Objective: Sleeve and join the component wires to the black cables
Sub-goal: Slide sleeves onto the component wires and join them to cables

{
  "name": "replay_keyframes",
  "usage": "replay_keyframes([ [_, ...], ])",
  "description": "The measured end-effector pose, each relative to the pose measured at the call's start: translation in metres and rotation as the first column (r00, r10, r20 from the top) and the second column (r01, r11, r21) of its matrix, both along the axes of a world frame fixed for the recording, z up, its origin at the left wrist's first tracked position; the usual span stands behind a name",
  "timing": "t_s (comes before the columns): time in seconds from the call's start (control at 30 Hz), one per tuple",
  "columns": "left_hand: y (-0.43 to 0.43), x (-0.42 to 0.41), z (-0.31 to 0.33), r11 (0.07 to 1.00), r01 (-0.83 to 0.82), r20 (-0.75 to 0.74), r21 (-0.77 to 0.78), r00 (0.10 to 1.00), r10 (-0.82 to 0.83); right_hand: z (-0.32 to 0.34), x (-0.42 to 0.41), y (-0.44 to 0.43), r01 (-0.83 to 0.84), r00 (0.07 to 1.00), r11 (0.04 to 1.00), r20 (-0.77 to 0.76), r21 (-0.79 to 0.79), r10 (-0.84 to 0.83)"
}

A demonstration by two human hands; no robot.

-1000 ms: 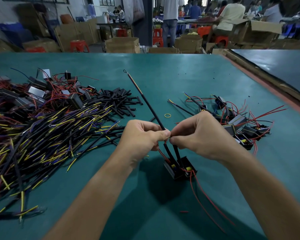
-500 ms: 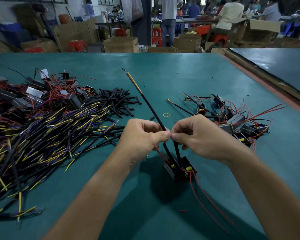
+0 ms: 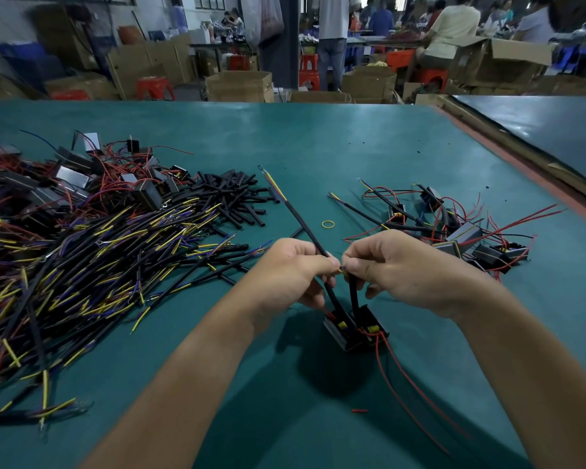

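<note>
Green counter (image 3: pixel 318 140) fills my view, with workshop boxes beyond. At centre frame my left hand (image 3: pixel 295 269) has its grip closed on the black cable (image 3: pixel 307 230). My right hand (image 3: pixel 398 265) pinches the sleeved wire (image 3: pixel 353 292) rising from the component (image 3: pixel 352 330) just below. Their bare ends meet between the fingertips. I judge this the joining twist; next, a sleeve must slide over the joint. I can read no writing anywhere.
</note>
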State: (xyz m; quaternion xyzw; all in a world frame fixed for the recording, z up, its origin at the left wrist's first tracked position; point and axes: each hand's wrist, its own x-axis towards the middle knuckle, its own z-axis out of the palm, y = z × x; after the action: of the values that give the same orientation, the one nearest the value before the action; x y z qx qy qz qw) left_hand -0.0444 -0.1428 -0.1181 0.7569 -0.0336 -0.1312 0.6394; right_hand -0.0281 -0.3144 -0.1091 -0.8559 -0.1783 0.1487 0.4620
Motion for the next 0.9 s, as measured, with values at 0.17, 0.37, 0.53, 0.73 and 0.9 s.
replay_keyframes([
  [0.17,-0.008,0.000,-0.004,0.992,-0.028,0.087,0.125,0.996,0.017,-0.001,0.001,0.002,0.001,0.998,0.995,0.067,-0.102,0.006],
  [0.37,-0.009,-0.003,0.000,0.996,-0.006,0.059,0.088,0.998,0.001,-0.001,0.001,0.000,-0.020,0.999,0.999,0.026,-0.030,0.020],
  [0.53,-0.004,-0.002,0.000,0.998,-0.032,0.007,0.047,0.999,0.031,0.000,0.002,0.000,0.005,1.000,0.996,0.012,0.088,-0.006],
  [0.73,-0.003,-0.001,-0.003,0.999,-0.030,0.047,0.037,0.999,0.028,0.001,0.004,-0.008,0.025,1.000,0.991,-0.001,0.130,-0.025],
  [0.9,-0.002,-0.001,-0.004,1.000,-0.021,0.086,0.013,0.996,0.019,0.004,0.003,-0.010,0.018,1.000,0.991,-0.001,0.130,-0.018],
])
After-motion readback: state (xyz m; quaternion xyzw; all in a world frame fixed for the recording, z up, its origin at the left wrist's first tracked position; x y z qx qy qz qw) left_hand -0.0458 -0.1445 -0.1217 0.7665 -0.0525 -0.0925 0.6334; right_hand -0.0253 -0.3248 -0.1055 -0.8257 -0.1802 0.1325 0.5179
